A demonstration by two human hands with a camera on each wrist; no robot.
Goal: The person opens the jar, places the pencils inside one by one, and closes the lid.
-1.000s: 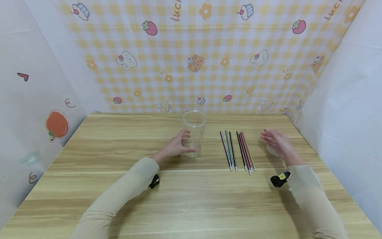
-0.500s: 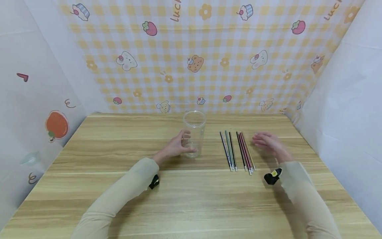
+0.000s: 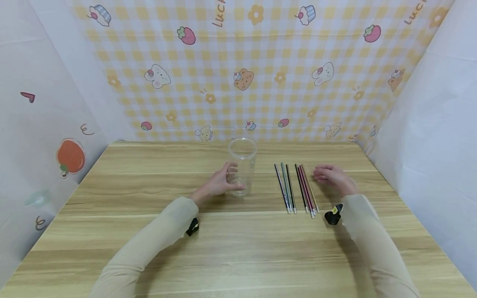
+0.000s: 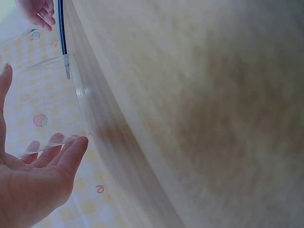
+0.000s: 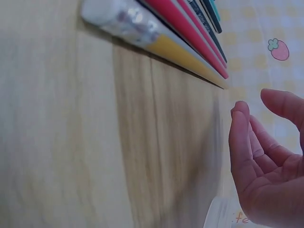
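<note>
Head view: a wood-grained counter (image 3: 238, 252) sits before a yellow-checked backdrop (image 3: 220, 74) printed with strawberries and animals, with white sheeting (image 3: 432, 124) at the right. The left hand (image 3: 218, 183) curls round the lower part of a clear cup (image 3: 245, 165), upright on the counter, thumb in front, fingers behind. To the cup's right lie two groups of pencils, three in one (image 3: 286, 188) and four in the other (image 3: 306, 190). Just beside the four, the right hand (image 3: 334, 179) holds nothing, fingers slightly bent, thumb well apart from them.
</note>
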